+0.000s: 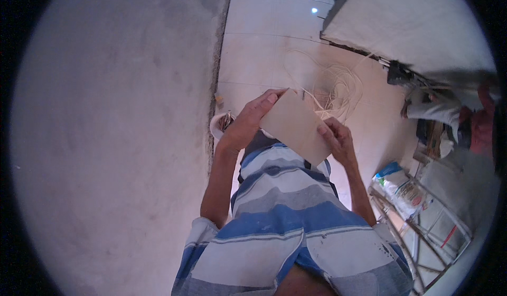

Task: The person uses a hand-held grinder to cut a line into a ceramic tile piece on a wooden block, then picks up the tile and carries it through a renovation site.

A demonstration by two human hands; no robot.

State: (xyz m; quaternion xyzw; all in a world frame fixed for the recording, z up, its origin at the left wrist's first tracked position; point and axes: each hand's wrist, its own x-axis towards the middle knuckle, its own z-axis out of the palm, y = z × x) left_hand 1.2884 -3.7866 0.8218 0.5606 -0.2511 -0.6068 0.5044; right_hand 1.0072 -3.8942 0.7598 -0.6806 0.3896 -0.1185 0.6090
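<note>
A flat, beige rectangular sheet point(296, 124) is held out in front of my striped shirt, tilted across my body. My left hand point(249, 120) grips its upper left edge, with the thumb on the face towards me. On its lower right side, my right hand point(339, 140) pinches the edge between thumb and fingers. The sheet looks stiff and plain on the side I see; the back is hidden, as are most of the fingertips behind it.
A plastered grey wall point(116, 127) rises close on my left. By its foot stands a small white bucket point(215, 128) with things inside. Coiled pale cable point(348, 87) lies on the tiles ahead. At right are another person point(435, 111), a white-and-blue bag point(401, 190) and a metal frame point(449, 259).
</note>
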